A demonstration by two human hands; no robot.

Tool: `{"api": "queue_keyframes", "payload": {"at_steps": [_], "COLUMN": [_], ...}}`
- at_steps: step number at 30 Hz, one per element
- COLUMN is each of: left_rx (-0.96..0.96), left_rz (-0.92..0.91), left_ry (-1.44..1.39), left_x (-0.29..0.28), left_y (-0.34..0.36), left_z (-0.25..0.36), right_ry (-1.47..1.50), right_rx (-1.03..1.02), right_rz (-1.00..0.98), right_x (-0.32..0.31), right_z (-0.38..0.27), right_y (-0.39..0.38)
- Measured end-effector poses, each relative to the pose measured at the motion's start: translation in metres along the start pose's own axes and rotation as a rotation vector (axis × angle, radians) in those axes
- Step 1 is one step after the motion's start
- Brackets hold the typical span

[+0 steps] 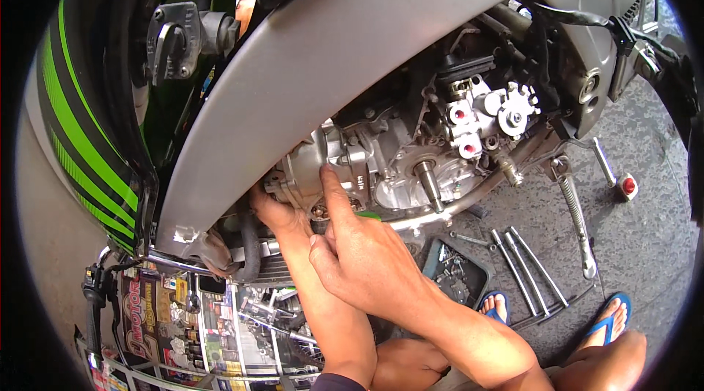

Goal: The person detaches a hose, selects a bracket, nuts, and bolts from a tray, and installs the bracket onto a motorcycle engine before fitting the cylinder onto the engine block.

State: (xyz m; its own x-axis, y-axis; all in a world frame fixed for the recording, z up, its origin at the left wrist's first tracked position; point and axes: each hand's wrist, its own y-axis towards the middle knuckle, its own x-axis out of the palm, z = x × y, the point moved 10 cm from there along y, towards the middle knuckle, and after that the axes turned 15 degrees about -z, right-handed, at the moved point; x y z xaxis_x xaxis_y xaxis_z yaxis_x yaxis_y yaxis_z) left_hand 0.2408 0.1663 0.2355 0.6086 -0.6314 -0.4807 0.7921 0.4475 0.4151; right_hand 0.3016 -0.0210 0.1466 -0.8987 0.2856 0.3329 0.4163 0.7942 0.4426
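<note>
A motorbike engine lies exposed under a curved grey frame cover (367, 39). My left hand (277, 213) reaches under its silver cylinder head (304, 169), and the fingertips are hidden behind the metal. Crossing over the left forearm, my right hand (359, 251) touches the casing with its index finger stretched out. Its other fingers curl inward, out of sight. A bright green piece (368, 215) shows beside those knuckles; whether it is held I cannot tell. To the right, a shaft (427, 182) juts from the open crankcase (392, 189), below a toothed silver part (515, 114).
Loose small parts fill a dark tray (484, 275) on the floor. Beside it lie several long metal tool rods (528, 273). The side stand (578, 222) reaches down near a red-and-white object (626, 187). At lower left are metal parts (271, 318) on a printed surface.
</note>
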Motion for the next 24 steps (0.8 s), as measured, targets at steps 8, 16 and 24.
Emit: {"api": "queue_keyframes", "payload": {"at_steps": [8,16,24], "left_rx": [-0.166,-0.221,-0.281], "left_rz": [0.292,0.261,0.236], "left_ry": [-0.192,-0.189,-0.229], "left_x": [0.01,0.018,0.026], "left_y": [-0.008,0.004,-0.001], "left_z": [-0.004,0.012,-0.017], "right_ry": [0.079,0.111,0.106], "right_rx": [-0.004,-0.095,-0.047], "right_rz": [0.013,-0.023,0.016], "right_x": [-0.015,-0.01,-0.021], "right_z": [-0.003,-0.024,-0.002], "right_y": [0.003,0.007,0.004]}}
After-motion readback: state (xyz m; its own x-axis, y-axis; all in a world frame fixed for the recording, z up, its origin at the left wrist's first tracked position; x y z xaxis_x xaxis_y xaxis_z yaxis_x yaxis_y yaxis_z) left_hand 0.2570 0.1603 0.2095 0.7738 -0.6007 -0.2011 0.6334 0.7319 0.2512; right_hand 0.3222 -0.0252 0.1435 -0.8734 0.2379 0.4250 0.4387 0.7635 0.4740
